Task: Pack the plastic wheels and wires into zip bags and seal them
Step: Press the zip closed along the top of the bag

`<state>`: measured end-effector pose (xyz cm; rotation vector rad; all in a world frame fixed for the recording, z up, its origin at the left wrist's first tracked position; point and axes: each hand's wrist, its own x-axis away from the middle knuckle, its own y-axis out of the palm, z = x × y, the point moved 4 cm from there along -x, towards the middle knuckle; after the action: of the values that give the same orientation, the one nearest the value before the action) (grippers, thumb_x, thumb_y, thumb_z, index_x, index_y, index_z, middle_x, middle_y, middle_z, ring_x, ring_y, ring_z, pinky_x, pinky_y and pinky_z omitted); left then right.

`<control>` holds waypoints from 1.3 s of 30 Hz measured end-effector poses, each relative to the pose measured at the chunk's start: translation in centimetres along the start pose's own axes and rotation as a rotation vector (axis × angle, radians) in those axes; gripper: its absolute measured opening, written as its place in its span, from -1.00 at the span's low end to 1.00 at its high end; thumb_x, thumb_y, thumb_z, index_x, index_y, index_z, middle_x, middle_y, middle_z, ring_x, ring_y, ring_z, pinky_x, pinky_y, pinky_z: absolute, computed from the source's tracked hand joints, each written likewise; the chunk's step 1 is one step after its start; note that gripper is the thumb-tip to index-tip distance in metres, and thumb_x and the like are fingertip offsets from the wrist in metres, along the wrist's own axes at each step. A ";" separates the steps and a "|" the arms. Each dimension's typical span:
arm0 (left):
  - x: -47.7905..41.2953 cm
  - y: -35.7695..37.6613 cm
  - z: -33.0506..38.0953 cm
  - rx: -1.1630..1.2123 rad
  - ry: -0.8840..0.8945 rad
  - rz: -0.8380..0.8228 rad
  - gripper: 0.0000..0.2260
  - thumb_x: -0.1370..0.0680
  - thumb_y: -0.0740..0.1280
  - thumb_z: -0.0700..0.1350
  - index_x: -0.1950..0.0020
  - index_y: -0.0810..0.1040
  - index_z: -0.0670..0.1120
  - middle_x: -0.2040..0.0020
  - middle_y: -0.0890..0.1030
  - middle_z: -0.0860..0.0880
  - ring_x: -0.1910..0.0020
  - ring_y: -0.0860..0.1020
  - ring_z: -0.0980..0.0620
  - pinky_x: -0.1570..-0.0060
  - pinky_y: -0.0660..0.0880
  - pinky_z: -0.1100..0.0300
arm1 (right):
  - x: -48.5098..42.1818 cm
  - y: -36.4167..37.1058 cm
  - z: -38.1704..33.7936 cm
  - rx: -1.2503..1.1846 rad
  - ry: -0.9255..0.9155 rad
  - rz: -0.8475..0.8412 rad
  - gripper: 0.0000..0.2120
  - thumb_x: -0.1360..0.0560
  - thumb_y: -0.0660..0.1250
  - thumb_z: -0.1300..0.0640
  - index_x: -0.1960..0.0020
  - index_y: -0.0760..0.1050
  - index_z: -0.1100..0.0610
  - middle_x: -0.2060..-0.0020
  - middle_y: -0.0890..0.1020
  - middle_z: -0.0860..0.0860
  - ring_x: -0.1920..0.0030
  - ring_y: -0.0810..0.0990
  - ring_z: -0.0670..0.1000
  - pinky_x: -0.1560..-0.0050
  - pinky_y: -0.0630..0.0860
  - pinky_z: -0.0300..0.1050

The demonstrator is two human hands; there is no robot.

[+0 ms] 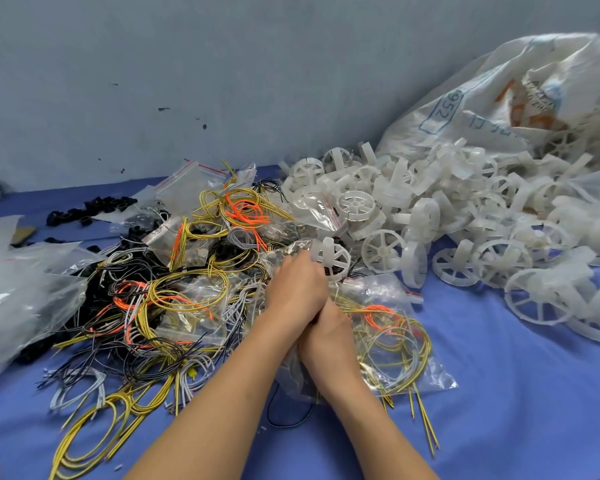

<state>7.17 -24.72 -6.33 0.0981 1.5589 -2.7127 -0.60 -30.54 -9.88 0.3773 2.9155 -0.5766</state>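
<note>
Wheels white, translucent, spoked, loosely heaped.

The left forearm and the right forearm, both bare, are pointing forward and meeting in a narrow V. The left hand is lying back-up, just ahead of the right hand and partly over it. Its fingers are bending downward, hiding the tips. The right hand's fingers are lying under the left palm, out of sight.
</note>
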 end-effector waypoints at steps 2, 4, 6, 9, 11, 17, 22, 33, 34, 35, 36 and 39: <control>-0.1 0.0 -0.5 0.048 0.036 0.031 -0.71 -0.64 0.01 -0.12 -0.16 0.46 -0.21 -0.14 0.53 -0.21 -0.12 0.47 -0.19 -0.08 0.42 -0.04 | 0.0 0.2 0.0 0.004 0.009 -0.026 -0.82 -0.54 0.20 0.29 -0.03 0.56 0.17 0.17 0.68 0.07 0.18 0.58 0.10 0.23 0.39 -0.05; -0.2 -0.2 -1.0 0.097 0.046 0.054 -0.71 -0.65 0.01 -0.12 -0.12 0.47 -0.21 -0.10 0.56 -0.19 -0.06 0.49 -0.17 0.02 0.38 0.03 | 0.0 0.3 -0.1 0.015 0.011 -0.051 -0.79 -0.50 0.20 0.30 -0.04 0.55 0.12 0.17 0.68 0.04 0.15 0.60 0.12 0.17 0.45 0.01; -0.3 -0.4 -1.5 0.159 0.030 0.062 -0.70 -0.67 0.01 -0.11 -0.12 0.49 -0.19 -0.10 0.57 -0.17 -0.05 0.50 -0.14 0.04 0.37 0.06 | 0.0 0.5 -0.3 0.037 0.001 -0.068 -0.80 -0.50 0.22 0.26 -0.05 0.53 0.08 0.16 0.68 0.05 0.11 0.60 0.15 0.11 0.48 0.07; -0.4 -1.2 -2.6 0.394 -0.051 0.053 -0.69 -0.67 0.02 -0.08 -0.17 0.52 -0.15 -0.12 0.58 -0.12 0.01 0.49 -0.03 0.06 0.35 0.13 | 0.1 0.7 -0.5 0.076 -0.043 -0.068 -0.90 -0.59 0.25 0.11 -0.04 0.53 0.01 0.14 0.69 -0.01 0.08 0.62 0.08 0.06 0.49 0.05; 0.0 -2.0 -3.4 0.699 -0.129 0.051 -0.66 -0.69 0.04 0.00 -0.14 0.55 -0.12 -0.09 0.61 -0.10 0.03 0.55 -0.01 0.07 0.44 0.12 | 0.1 0.8 -0.6 0.053 -0.052 -0.064 -0.88 -0.60 0.25 0.07 -0.05 0.57 -0.03 0.12 0.70 -0.08 0.07 0.63 -0.03 0.02 0.50 -0.02; 1.5 -8.5 -5.4 1.520 -0.161 0.064 -0.66 -0.68 0.10 0.04 -0.13 0.52 -0.20 -0.09 0.66 -0.22 -0.03 0.66 -0.11 -0.03 0.62 -0.02 | 0.1 0.8 -0.2 0.034 -0.052 -0.079 -0.85 -0.61 0.22 0.04 -0.05 0.56 -0.11 0.17 0.66 -0.18 0.13 0.59 -0.20 0.12 0.48 -0.22; 5.8 -8.5 -6.6 2.001 -0.223 -0.347 -0.54 -0.61 0.22 0.08 -0.35 0.37 -0.24 -0.24 0.49 -0.46 -0.05 0.65 -0.19 0.09 0.65 0.07 | 0.1 0.6 -0.5 -0.038 -0.070 -0.059 -0.81 -0.63 0.20 -0.02 -0.08 0.60 -0.10 0.09 0.66 -0.21 0.06 0.60 -0.21 0.01 0.52 -0.14; 8.6 -4.0 -7.7 1.673 -0.095 -0.080 -0.62 -0.62 0.27 -0.05 -0.31 0.45 -0.30 -0.24 0.57 -0.29 -0.17 0.59 -0.27 -0.02 0.58 -0.20 | 1.1 0.7 -1.9 -0.548 0.000 -0.330 -0.80 -0.61 0.29 -0.09 -0.03 0.61 0.00 0.17 0.67 0.07 0.25 0.63 0.00 0.27 0.60 -0.15; 8.5 -4.1 -7.7 1.639 -0.069 -0.019 -0.65 -0.62 0.26 -0.09 -0.30 0.45 -0.31 -0.23 0.57 -0.29 -0.18 0.58 -0.30 -0.06 0.56 -0.25 | 1.1 0.8 -1.8 -0.563 0.015 -0.337 -0.86 -0.60 0.34 -0.01 -0.06 0.62 0.01 0.10 0.68 0.15 0.23 0.64 0.04 0.26 0.62 -0.11; 8.5 -4.1 -7.8 1.622 -0.054 0.010 -0.66 -0.63 0.26 -0.11 -0.29 0.45 -0.31 -0.23 0.57 -0.30 -0.18 0.57 -0.32 -0.09 0.53 -0.28 | 1.1 0.8 -1.7 -0.594 0.037 -0.343 -0.89 -0.59 0.37 0.06 -0.08 0.63 0.02 0.04 0.68 0.19 0.18 0.66 0.08 0.22 0.64 -0.06; 8.5 -4.1 -7.9 1.620 -0.042 0.004 -0.68 -0.63 0.25 -0.11 -0.29 0.46 -0.30 -0.22 0.57 -0.31 -0.17 0.57 -0.34 -0.09 0.54 -0.28 | 1.0 0.9 -1.5 -0.644 0.068 -0.347 -0.88 -0.58 0.38 0.10 -0.10 0.64 0.03 0.00 0.68 0.20 0.10 0.69 0.13 0.16 0.66 0.01; 8.9 -4.0 -8.0 1.607 0.009 -0.114 -0.68 -0.63 0.27 -0.10 -0.29 0.50 -0.27 -0.23 0.56 -0.35 -0.19 0.56 -0.32 -0.12 0.55 -0.19 | 0.5 1.0 -0.9 -0.774 0.151 -0.314 -0.81 -0.55 0.40 0.13 -0.16 0.63 0.06 -0.09 0.69 0.18 -0.10 0.67 0.25 -0.03 0.63 0.23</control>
<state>-1.47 -15.59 -7.45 0.0128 -0.9068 -3.1430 -0.93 -29.19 -9.51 -0.1454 3.0562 0.5849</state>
